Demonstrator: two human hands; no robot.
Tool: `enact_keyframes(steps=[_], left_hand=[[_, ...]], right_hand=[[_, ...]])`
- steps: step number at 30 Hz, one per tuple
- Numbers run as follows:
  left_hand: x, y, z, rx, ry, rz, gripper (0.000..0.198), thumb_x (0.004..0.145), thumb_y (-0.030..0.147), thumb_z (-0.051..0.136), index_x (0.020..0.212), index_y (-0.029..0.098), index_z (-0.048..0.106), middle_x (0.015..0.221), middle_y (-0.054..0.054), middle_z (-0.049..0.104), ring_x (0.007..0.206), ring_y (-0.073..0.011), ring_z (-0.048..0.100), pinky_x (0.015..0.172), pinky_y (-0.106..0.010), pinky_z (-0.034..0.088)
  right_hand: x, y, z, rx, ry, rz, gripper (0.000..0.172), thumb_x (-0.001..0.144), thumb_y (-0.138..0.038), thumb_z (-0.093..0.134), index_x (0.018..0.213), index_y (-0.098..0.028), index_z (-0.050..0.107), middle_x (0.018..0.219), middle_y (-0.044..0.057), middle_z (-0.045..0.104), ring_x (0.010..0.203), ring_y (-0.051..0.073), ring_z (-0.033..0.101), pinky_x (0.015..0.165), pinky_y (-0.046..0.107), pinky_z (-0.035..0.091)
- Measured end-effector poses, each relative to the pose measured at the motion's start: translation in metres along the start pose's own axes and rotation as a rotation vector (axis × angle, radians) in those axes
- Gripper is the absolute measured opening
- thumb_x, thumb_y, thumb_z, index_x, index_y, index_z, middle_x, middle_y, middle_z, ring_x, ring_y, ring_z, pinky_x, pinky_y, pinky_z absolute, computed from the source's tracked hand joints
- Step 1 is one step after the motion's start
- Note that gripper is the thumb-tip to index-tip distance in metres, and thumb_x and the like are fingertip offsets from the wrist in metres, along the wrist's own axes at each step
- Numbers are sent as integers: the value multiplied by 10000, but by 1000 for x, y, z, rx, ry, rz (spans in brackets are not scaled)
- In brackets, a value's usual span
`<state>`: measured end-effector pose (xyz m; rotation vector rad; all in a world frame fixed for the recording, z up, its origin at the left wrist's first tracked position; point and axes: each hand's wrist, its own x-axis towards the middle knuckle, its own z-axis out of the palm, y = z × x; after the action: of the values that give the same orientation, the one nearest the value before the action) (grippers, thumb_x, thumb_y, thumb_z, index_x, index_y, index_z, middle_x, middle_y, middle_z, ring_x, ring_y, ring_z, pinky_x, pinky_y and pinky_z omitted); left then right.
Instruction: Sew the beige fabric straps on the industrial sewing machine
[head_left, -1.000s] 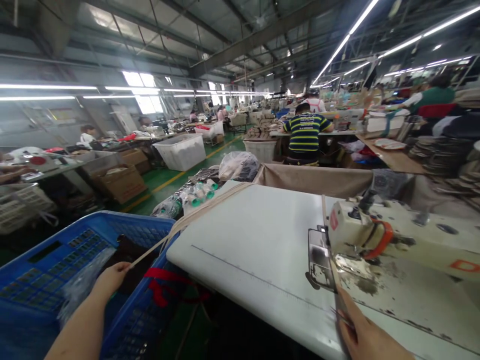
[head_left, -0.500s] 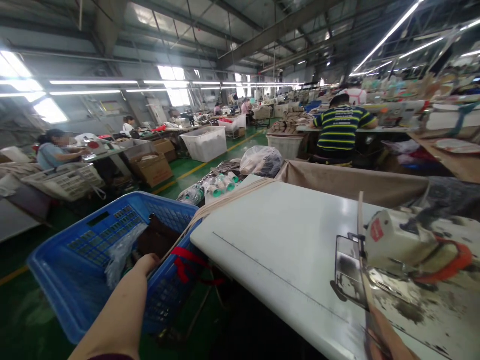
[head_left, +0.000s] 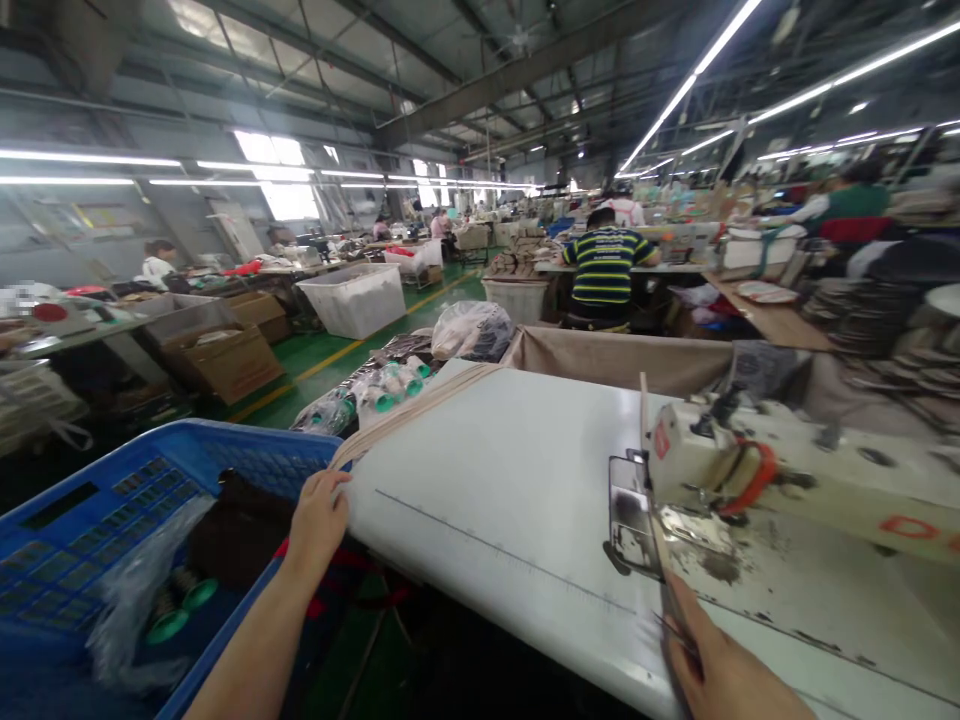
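My left hand (head_left: 321, 515) is at the left corner of the white sewing table (head_left: 480, 480), its fingers curled on beige strips (head_left: 405, 415) that lie over the table edge. My right hand (head_left: 705, 650) is closed in front of the sewing machine (head_left: 705, 450), around a long narrow strip (head_left: 660, 540) that runs up past the machine's head. A dark thin tool, perhaps scissors, also shows between its fingers. Left of the table stands a blue basket (head_left: 180, 440) with dark cloth (head_left: 240, 530), clear plastic and green-ended spools inside.
Behind the table are bagged spools (head_left: 390, 385), a filled plastic bag (head_left: 472, 330) and a beige cloth-lined bin (head_left: 622, 360). A person in a striped shirt (head_left: 606, 265) sits farther back. White bins and cardboard boxes (head_left: 225, 360) stand at the left.
The view has turned right. My left hand has come up from over the basket to the table corner. My right hand shows more fully by the machine, still on the strip.
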<state>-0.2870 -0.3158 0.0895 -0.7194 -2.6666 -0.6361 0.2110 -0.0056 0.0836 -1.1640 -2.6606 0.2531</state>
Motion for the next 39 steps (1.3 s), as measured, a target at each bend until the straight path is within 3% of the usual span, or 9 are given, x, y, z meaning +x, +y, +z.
enact_keyframes(steps=[4,7,10,13,15,18,25,33,39], left_hand=[[-28,109,47,-316,-57,312,267,860,210,478,1057,200,658,1204,-122,652,1205,-284,599,1138,-471,454],[-63,199,74,-488,-206,467,301,911,206,456,1126,211,666,1280,-120,643,1262,-272,587,1142,-486,463],[-103,277,85,-576,-384,689,366,945,196,459,1271,205,625,1374,-125,616,1339,-262,545,1162,-487,464],[-136,333,86,-563,-482,904,458,935,195,537,1392,186,553,1459,-115,569,1466,-268,409,1231,-483,393],[-152,356,84,-520,-488,957,495,932,211,569,1424,164,530,1485,-118,551,1493,-287,367,1245,-497,373],[-165,371,81,-476,-445,1006,460,976,219,525,1432,161,528,1484,-112,561,1482,-293,389,1236,-516,373],[-170,364,76,-424,-343,1165,451,1048,279,430,1474,141,488,1502,-106,549,1483,-261,391,1252,-461,325],[-173,365,78,-396,-358,1144,639,1033,524,452,1539,137,401,1561,-141,471,1499,-299,358,1251,-483,286],[-173,366,77,-338,-390,1136,733,1024,610,393,1543,92,381,1597,-153,415,1512,-303,325,1262,-469,252]], right_hand=[[-5,-8,-1,-104,11,81,523,999,-279,405,1507,-198,496,832,66,786,703,281,764,594,348,562],[-9,-11,-2,-121,39,69,541,967,-229,461,1508,-219,479,883,50,789,740,252,765,624,310,561],[-11,-13,-4,-96,52,54,555,952,-179,466,1507,-191,464,928,64,786,775,240,759,668,302,562],[-14,-14,-6,-42,45,57,556,941,-153,460,1497,-173,461,992,87,781,811,245,751,692,315,558],[-16,-14,-7,-4,46,59,549,938,-160,467,1487,-168,467,1043,103,774,856,255,746,717,328,557],[-19,-13,-8,54,55,59,559,921,-165,483,1480,-164,473,1081,116,764,905,266,735,771,345,550],[-23,-10,-11,213,107,68,482,970,-269,470,1441,-184,522,985,88,764,836,256,730,752,338,541],[-22,-5,-13,580,191,251,363,982,-431,467,1191,-200,655,667,-10,632,593,193,604,602,278,477],[-24,-2,-7,715,237,290,369,981,-519,500,1046,-195,663,735,10,650,602,168,566,582,257,464]])
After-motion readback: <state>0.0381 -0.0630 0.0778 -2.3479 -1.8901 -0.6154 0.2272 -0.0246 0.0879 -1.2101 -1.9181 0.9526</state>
